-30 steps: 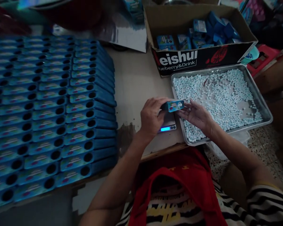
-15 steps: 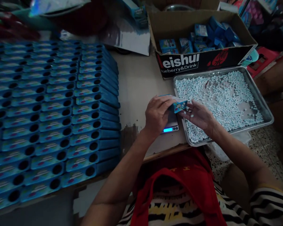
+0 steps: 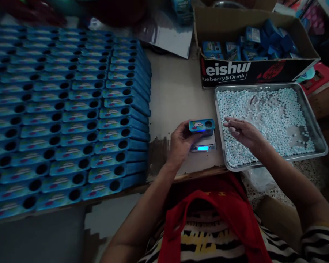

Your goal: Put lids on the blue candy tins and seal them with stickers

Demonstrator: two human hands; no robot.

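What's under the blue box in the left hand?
A scale, its lit display showing in front. The blue box covers part of the platform; whether they touch can't be seen.

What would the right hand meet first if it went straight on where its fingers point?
Probably the blue box in the left hand; if the right hand is low, the tray's rim comes first. Height is unclear.
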